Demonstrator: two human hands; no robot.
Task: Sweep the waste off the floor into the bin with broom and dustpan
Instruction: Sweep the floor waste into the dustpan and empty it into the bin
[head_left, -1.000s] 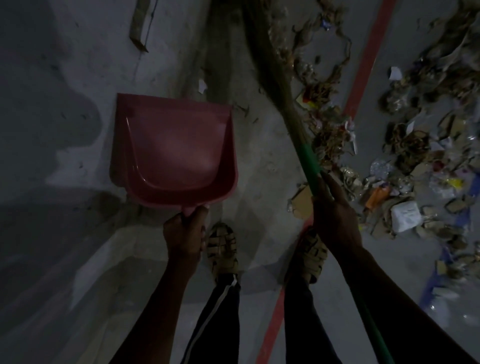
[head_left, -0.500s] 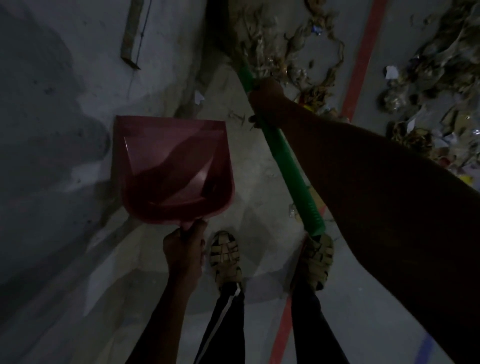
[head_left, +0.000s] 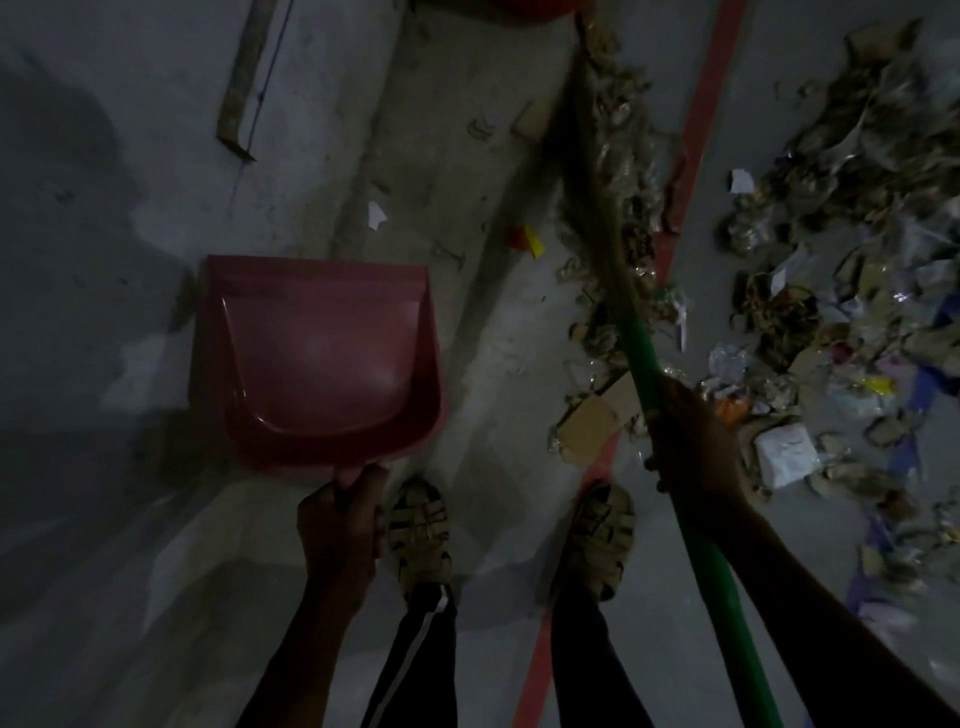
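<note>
Broom (head_left: 641, 358) head blurred among waste (head_left: 831, 291)

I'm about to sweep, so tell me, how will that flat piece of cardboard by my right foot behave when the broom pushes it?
The cardboard piece looks thin and flat, so it is probably light and should slide easily on the smooth floor. Lying flat, it may let the broom bristles ride over it. It will likely flex rather than break.

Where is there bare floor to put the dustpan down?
Bare floor lies left of the dustpan and between it and the broom. Right of the broom, across the red line, rubbish crowds the floor.
</note>
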